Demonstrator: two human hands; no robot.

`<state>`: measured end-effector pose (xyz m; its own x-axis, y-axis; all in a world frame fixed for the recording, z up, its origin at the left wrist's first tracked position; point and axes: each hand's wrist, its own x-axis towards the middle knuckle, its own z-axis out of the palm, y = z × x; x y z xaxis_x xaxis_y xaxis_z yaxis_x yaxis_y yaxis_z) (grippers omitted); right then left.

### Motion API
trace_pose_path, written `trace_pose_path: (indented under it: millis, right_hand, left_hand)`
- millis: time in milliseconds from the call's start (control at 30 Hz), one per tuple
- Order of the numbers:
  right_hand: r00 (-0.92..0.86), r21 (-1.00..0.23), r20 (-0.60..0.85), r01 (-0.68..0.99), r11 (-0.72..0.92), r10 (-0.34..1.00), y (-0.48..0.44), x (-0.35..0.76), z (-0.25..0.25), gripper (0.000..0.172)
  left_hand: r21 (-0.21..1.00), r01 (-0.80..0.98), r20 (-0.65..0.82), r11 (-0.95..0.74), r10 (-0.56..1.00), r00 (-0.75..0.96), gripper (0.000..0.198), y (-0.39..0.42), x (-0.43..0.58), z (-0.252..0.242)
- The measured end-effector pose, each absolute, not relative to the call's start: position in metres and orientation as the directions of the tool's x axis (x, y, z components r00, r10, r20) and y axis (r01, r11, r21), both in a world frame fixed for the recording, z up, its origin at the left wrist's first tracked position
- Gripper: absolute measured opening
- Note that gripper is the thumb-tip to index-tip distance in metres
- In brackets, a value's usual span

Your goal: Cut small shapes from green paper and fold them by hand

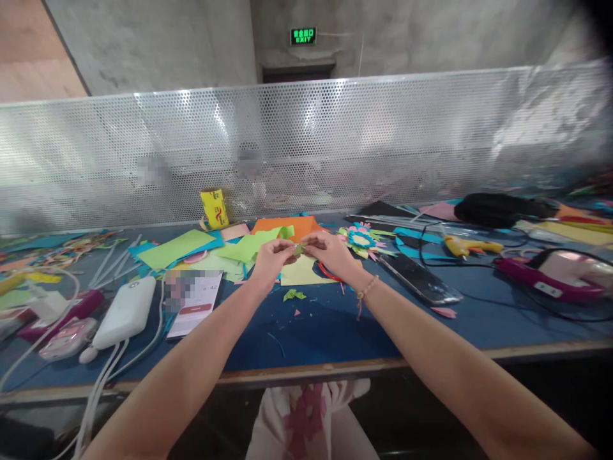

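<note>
My left hand [271,259] and my right hand [330,250] meet above the blue table [335,332]. Both pinch a small light-green paper piece [299,248] held between the fingertips. Under the hands lies a pale yellow sheet [301,273]. A red pair of scissors [328,273] is partly hidden beneath my right wrist. Small green paper scraps [294,294] lie just in front of the hands.
Green sheets [177,248] and orange paper [292,225] lie behind the hands, with a paper flower [361,238] to the right. A phone [420,279], a yellow glue gun [467,245], a white power bank [125,312] and a perforated metal screen [306,147] surround the work area.
</note>
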<state>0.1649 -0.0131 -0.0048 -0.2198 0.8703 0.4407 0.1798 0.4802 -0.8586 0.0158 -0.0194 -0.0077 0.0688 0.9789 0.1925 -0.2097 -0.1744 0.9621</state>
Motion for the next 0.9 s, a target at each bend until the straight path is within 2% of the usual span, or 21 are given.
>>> trace_pose_path:
  millis: [200, 400, 667, 900]
  right_hand:
    - [-0.186, -0.808, 0.491, 0.267, 0.525, 0.851, -0.0163, 0.1652, -0.0017, 0.015]
    - [-0.161, -0.853, 0.454, 0.208, 0.479, 0.877, -0.0164, 0.1650, -0.0022, 0.017]
    - [-0.153, -0.855, 0.462, 0.185, 0.485, 0.873, -0.0149, 0.1652, -0.0037, 0.021]
    - [-0.154, -0.856, 0.464, 0.175, 0.486, 0.872, -0.0121, 0.1653, -0.0054, 0.022]
  left_hand:
    - [0.949, -0.241, 0.211, -0.204, 0.977, 0.005, 0.019, -0.0174, 0.0153, -0.0092]
    - [0.949, -0.205, 0.251, -0.241, 0.968, 0.023, 0.020, -0.0160, 0.0142, -0.0120]
    - [0.938, -0.106, 0.327, -0.330, 0.944, -0.037, 0.025, -0.0140, 0.0129, -0.0149]
    - [0.917, -0.172, 0.355, -0.360, 0.933, -0.061, 0.030, -0.0150, 0.0149, -0.0137]
